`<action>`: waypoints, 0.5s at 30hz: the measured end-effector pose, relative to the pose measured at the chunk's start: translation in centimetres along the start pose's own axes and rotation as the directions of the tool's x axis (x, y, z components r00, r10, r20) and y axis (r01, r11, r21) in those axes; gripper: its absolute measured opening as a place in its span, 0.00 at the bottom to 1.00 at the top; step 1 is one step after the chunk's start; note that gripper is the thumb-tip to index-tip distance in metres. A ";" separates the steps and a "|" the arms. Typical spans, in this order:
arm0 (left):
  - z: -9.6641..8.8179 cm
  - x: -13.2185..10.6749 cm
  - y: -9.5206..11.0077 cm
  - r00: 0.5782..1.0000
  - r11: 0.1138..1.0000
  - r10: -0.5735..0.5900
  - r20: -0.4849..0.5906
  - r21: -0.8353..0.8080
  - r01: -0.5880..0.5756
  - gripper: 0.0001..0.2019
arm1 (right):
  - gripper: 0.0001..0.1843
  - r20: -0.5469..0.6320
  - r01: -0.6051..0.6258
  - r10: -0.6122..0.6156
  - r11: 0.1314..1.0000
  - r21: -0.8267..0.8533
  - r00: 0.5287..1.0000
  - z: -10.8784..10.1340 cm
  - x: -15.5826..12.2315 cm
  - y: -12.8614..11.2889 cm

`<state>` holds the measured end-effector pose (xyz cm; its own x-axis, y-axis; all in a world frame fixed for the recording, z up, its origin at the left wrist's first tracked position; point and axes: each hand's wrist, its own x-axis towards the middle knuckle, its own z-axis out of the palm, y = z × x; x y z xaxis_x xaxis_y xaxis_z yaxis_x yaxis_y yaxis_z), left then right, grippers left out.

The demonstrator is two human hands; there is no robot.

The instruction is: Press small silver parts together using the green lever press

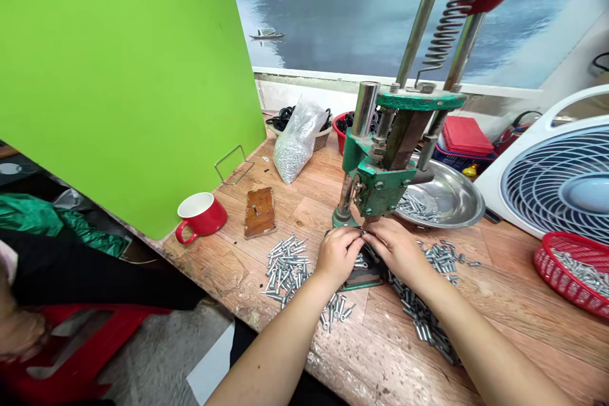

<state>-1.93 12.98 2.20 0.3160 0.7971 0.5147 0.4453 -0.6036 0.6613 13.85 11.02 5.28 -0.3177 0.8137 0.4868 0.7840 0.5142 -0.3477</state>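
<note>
Both hands meet at the base of a green hand press [387,187], just under its ram. My left hand [337,255] has its thumb and fingers pinched together; what lies between them is too small to make out. Opposite it, my right hand [397,246] pinches at the same spot, its fingertips almost touching the left ones. On the table left of the press lies a pile of metal eye bolts [288,266], and a few more are in front of it. A heap of short metal sleeves [423,317] lies beside my right forearm.
A steel bowl [459,193] with metal parts stands behind the press, and a red basket [566,282] is at the right. A fan [528,158] is behind it. Leftward are a red mug [209,219], a wooden block [260,222] and a plastic bag [292,152]. Another person's hand [21,333] shows lower left.
</note>
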 end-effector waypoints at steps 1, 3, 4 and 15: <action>0.0 0.0 0.0 1.000 1.000 -0.007 0.001 -0.007 0.007 0.09 | 0.10 -0.001 -0.001 0.001 1.000 0.011 1.000 -0.1 -0.1 0.0; 0.0 0.0 -0.1 1.000 0.999 -0.022 0.003 -0.025 0.022 0.08 | 0.11 -0.015 -0.016 0.017 0.999 0.036 1.000 -0.4 -0.6 0.1; 0.0 0.0 -0.1 1.000 0.999 -0.031 0.002 -0.034 0.031 0.08 | 0.12 -0.048 -0.042 0.044 0.998 0.053 0.998 -0.7 -0.9 0.0; 0.2 0.0 -0.3 0.995 0.992 -0.093 -0.047 -0.087 0.089 0.06 | 0.18 -0.838 0.113 0.141 0.966 0.233 0.527 -14.2 5.6 -1.4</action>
<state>-1.88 13.12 1.90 0.2335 0.8480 0.4758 0.3967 -0.5299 0.7495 18.53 11.06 19.84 0.3894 0.2742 0.8793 0.5968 0.6520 -0.4677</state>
